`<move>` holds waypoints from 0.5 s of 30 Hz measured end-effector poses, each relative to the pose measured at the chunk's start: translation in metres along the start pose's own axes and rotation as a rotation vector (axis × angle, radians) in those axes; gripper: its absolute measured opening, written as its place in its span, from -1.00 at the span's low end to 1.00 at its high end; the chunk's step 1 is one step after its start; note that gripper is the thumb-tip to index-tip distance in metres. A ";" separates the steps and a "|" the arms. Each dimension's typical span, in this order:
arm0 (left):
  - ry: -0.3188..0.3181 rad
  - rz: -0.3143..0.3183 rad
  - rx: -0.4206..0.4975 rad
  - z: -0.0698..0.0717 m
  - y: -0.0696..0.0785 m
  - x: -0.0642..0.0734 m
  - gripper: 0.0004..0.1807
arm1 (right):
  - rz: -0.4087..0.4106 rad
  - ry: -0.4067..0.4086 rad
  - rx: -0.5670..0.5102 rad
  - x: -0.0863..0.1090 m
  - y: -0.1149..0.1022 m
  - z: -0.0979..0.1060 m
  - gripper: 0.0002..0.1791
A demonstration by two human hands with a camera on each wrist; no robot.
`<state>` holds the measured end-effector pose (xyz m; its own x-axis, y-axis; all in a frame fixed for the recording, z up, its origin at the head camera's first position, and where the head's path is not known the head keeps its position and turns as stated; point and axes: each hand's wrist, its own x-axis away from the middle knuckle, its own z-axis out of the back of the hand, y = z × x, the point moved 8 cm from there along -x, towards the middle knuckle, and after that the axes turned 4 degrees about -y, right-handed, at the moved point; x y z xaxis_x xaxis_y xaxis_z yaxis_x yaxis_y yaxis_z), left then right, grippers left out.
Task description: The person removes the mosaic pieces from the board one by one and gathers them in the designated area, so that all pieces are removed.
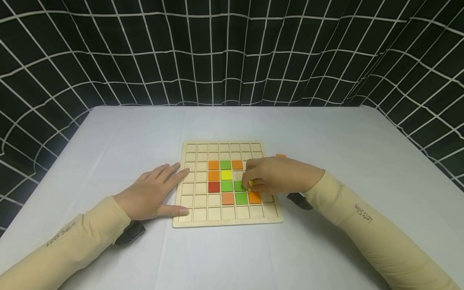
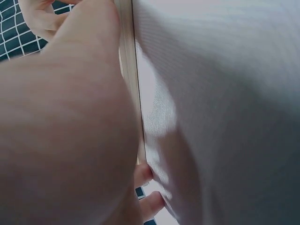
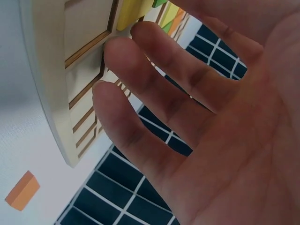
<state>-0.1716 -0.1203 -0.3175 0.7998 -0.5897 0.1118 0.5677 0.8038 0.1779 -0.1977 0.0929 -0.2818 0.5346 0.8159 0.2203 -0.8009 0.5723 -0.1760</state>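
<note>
A pale wooden grid board (image 1: 221,223) lies on the table with square tiles in its middle cells. My left hand (image 1: 145,197) rests at its left edge, fingers spread, thumb and index fingertip over the outer column. Over the right part of the board my right hand (image 1: 273,175) reaches down with bent fingers. It pinches a yellow tile (image 3: 133,13), partly hidden under the hand in the head view, beside a green tile (image 1: 238,185) and above an orange tile (image 1: 254,197). Its other fingers bend loosely close to the board in the right wrist view.
Other tiles in the grid include a red tile (image 1: 214,187), another yellow tile (image 1: 226,175) and a salmon tile (image 1: 227,199). A loose orange tile (image 1: 280,155) lies on the white table (image 1: 326,133) beyond the right hand. Black cloth (image 1: 232,52) with white grid lines hangs behind.
</note>
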 end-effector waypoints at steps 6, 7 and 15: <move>0.006 -0.004 -0.004 0.000 0.000 0.000 0.03 | 0.039 0.038 0.037 0.000 -0.002 0.001 -0.84; 0.006 -0.002 -0.003 0.000 0.000 0.000 0.03 | 0.046 0.044 0.044 0.000 -0.002 0.001 -0.84; 0.008 -0.003 -0.002 0.001 0.001 0.000 0.03 | 0.024 0.023 0.061 -0.001 -0.002 -0.001 -0.87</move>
<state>-0.1711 -0.1199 -0.3159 0.7996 -0.5915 0.1039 0.5705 0.8022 0.1762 -0.1962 0.0909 -0.2826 0.5205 0.8314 0.1943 -0.8282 0.5470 -0.1219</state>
